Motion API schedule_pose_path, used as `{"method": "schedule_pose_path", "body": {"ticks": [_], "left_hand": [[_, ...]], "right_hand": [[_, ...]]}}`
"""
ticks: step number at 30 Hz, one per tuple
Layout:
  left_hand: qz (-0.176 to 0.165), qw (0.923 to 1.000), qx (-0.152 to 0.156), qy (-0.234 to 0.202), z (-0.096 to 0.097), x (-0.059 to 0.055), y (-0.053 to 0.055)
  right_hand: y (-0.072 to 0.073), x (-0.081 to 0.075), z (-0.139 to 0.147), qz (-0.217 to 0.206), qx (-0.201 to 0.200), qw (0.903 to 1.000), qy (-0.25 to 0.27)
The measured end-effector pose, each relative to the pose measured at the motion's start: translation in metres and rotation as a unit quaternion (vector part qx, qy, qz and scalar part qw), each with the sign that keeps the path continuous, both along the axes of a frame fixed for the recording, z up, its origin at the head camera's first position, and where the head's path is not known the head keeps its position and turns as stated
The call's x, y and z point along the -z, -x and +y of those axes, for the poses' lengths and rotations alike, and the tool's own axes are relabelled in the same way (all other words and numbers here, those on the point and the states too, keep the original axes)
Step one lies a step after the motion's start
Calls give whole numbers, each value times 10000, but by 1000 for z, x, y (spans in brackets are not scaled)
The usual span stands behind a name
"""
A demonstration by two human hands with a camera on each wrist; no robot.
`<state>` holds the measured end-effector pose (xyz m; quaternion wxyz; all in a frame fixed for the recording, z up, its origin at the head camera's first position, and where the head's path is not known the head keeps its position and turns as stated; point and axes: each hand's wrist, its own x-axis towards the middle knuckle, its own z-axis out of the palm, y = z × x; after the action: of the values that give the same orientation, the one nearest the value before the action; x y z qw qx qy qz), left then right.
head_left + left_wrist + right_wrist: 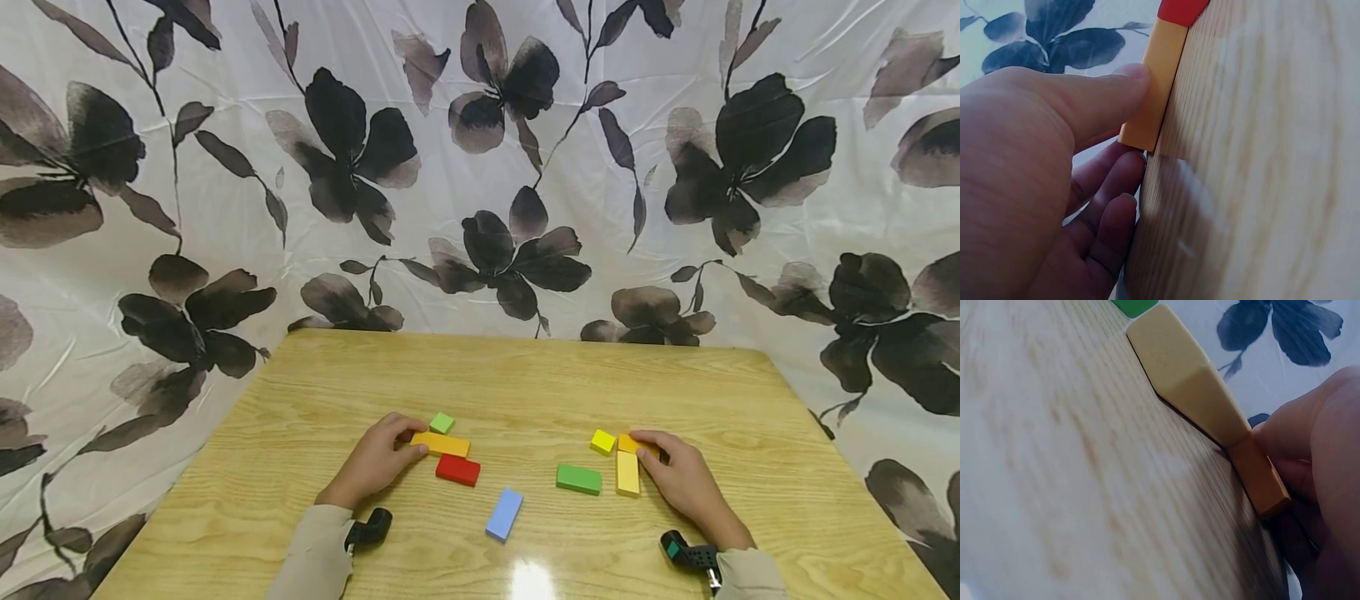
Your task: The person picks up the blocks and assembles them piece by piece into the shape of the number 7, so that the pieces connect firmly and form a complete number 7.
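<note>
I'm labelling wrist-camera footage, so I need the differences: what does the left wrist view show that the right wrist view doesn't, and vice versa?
Only the left wrist view: the left hand, pinching a light-orange block near one end, and part of a red block by the other end.

Only the right wrist view: the right hand, holding a darker orange block, with a pale yellow block right next to it and part of a green block at the top edge.

Both: the wood-grain table and the floral cloth.
</note>
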<state>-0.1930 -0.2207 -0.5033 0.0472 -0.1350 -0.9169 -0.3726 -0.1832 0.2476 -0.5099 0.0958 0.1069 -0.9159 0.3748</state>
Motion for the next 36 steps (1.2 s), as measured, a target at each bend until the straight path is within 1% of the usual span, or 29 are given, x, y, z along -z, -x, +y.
{"method": "schedule_pose_path", "body": {"ticks": [4, 11, 18, 22, 28, 36], "left_hand": [[90, 10000, 5, 12, 0, -1, 0], [-2, 10000, 56, -23, 0, -3, 3], [32, 9999, 94, 17, 0, -2, 5], [-41, 10000, 70, -31, 0, -3, 4], [-144, 9998, 93, -135, -1, -4, 1], [-81, 9997, 244, -33, -2, -3, 1]], "right_hand": [[0, -1, -1, -23, -12, 10000, 25], [1, -5, -1, -94, -23, 9999, 32], [2, -5, 0, -260, -30, 9997, 21], [4, -4, 0, -348, -91, 9993, -31], [3, -2, -1, -322, -138, 9993, -115], [3, 1, -1, -365, -110, 9992, -101]]}}
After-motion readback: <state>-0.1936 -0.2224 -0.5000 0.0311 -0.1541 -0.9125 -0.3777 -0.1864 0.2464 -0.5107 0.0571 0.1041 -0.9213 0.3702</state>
